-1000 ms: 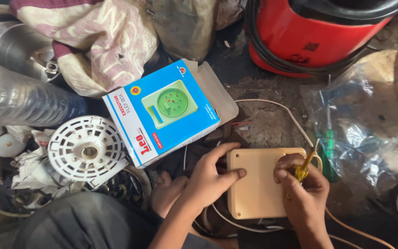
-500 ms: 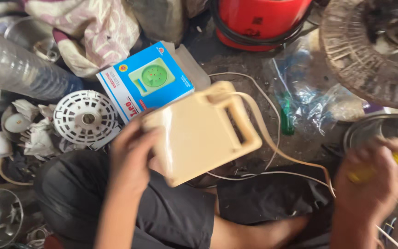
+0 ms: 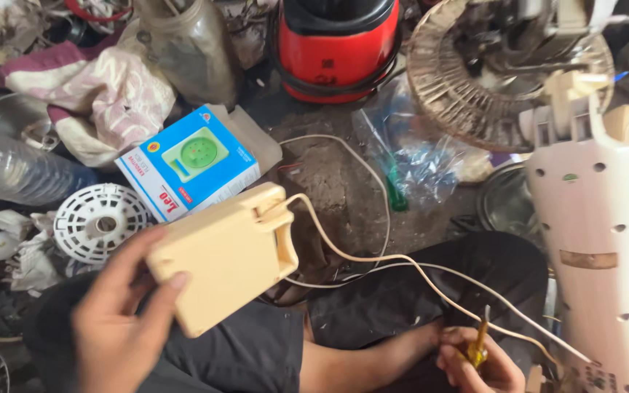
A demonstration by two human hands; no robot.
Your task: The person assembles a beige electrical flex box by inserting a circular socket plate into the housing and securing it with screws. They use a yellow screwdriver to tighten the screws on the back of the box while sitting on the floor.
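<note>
1. The red appliance body (image 3: 336, 44) stands at the top of the view, on the dirty floor (image 3: 329, 175). Right of it lies a round wire fan guard (image 3: 475, 80).
2. A long white plastic housing (image 3: 591, 247) with small holes lies along the right edge.
3. The cream plastic box (image 3: 223, 255) is in the middle left, lifted above the dark trousers (image 3: 394, 291) of the person and tilted. I judge it light and stiff, with smooth sides that may slip. The flat long edges look like the safest place to hold it, not the thin handle part.
4. A blue and white carton (image 3: 191, 164) lies just behind the box, near a white round slotted disc (image 3: 100, 222).
5. The left hand (image 3: 121, 320) is grasping the cream box at its lower left corner, thumb on the front face and fingers behind.
6. The right hand (image 3: 475, 364) is clenched around a yellow-handled screwdriver (image 3: 480, 342), low near the bottom edge, well apart from the box.
7. A thin cream cord (image 3: 373, 256) runs from the box toward the right hand. It looks soft and can pull on the box.
8. A green screwdriver (image 3: 396, 191) lies on a clear plastic bag (image 3: 431, 160).
</note>
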